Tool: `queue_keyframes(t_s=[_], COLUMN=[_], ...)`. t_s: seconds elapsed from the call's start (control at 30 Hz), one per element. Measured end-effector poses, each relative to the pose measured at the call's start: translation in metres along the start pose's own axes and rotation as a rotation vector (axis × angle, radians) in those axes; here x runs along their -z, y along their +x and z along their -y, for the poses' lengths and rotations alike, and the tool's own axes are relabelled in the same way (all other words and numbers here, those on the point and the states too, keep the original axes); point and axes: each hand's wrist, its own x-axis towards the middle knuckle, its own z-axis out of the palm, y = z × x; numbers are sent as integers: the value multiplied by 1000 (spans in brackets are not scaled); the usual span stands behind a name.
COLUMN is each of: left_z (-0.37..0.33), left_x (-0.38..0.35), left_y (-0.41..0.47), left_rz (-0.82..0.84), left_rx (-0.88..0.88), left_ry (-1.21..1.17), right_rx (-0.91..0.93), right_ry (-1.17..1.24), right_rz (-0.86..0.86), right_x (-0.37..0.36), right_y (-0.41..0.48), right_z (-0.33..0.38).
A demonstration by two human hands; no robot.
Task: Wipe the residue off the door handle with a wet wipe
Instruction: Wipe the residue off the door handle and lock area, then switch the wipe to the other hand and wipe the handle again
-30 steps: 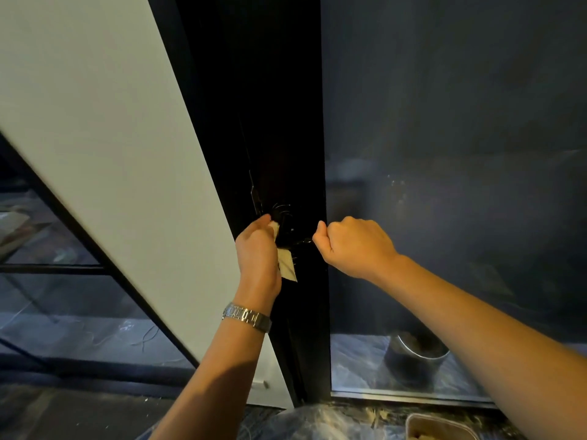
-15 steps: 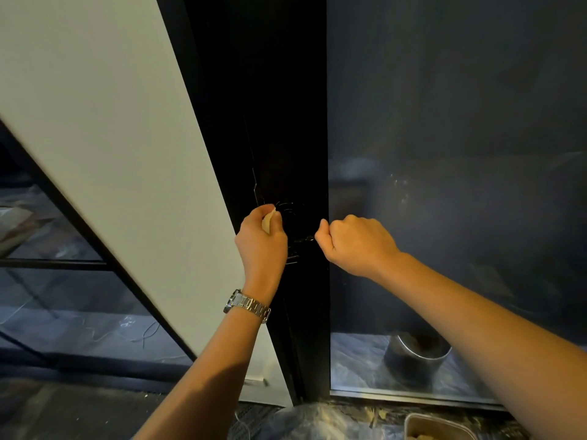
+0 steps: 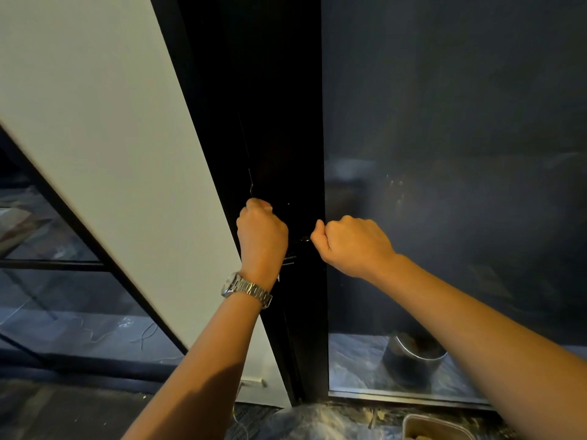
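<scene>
The black door handle [image 3: 304, 239] sits on the dark door frame [image 3: 286, 122], and only a small glint of it shows between my hands. My left hand [image 3: 262, 236], with a metal watch on the wrist, is closed into a fist and pressed against the frame over the handle's base. The wet wipe is hidden inside that fist. My right hand [image 3: 352, 246] is closed around the handle's right end, thumb on top, at the edge of the glass.
A white panel [image 3: 111, 154] leans along the left. A dark glass pane [image 3: 444, 154] fills the right, with a metal pot [image 3: 413, 354] behind it on the floor. A plastic tub [image 3: 435, 427] and crumpled sheeting [image 3: 311, 420] lie at the bottom.
My left hand has slid up along the frame and the hanging wipe has vanished into the fist. My right hand has stayed on the handle.
</scene>
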Motion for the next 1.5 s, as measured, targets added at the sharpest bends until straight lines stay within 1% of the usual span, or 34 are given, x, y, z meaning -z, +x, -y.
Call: queue_keyframes(t_s=[0.07, 0.13, 0.2, 0.3, 0.37, 0.43, 0.5, 0.6, 0.7, 0.8, 0.83, 0.9, 0.97, 1.03, 1.1, 1.13, 1.2, 1.27, 1.33, 1.4, 1.5], left_z=[-1, -1, -2, 0, -1, 2, 4, -2, -11, -17, -20, -27, -31, -35, -37, -38, -40, -41, -40, -39, -41], left_x=[-2, -7, -13, -16, -11, -4, 5, 18, 27, 29, 28, 24, 18, 13, 10, 11, 13, 16, 22, 28, 35], left_y=[-5, -12, -18, -20, -18, -17, -18, -24, -28, -24, -23, -21, -20, -20, -20, -20, -20, -19, -15, -9, -4], left_rz=[-3, -46, -39, -26, 28, 101, 165, 335, 520, 594, 609, 644, 643, 640, 665, 674, 654, 599, 578, 649, 781], left_rx=[-24, -118, -267, -531, -636, -663, -626, -498, -367, -321, -307, -261, -217, -157, -106, -107, -161, -264, -325, -321, -265], left_ry=[18, 42, 107, 291, 371, 398, 403, 324, 265, 197, 147, 10, -98, -236, -362, -386, -344, -201, -62, -15, -66], right_rx=[3, 5, 0, -10, -15, -16, -9, 0, -37, -86, -108, -187, -233, -199, -130, -112, -126, -176, -208, -218, -241], right_ry=[7, 9, 15, 22, 8, -8, -18, -9, 50, 168, 247, 510, 765, 886, 924, 939, 974, 1008, 1081, 1205, 1354], right_rz=[-4, -9, -11, -8, -7, -9, -16, -5, 62, 146, 156, 163, 198, 265, 282, 249, 106, -46, -127, -161, -205], right_x=[0, 0, -1, -1, -1, -1, 1, 4, 6, 10, 12, 19, 29, 35, 39, 39, 40, 44, 51, 58, 65], right_y=[0, 1, 1, 1, 0, -1, -2, -2, -3, -3, -2, -1, -3, -12, -20, -24, -28, -30, -33, -33, -33], right_z=[-1, -1, -1, -1, -2, -1, 0, -2, -3, -2, -3, -7, -15, -23, -28, -30, -32, -37, -42, -46, -42])
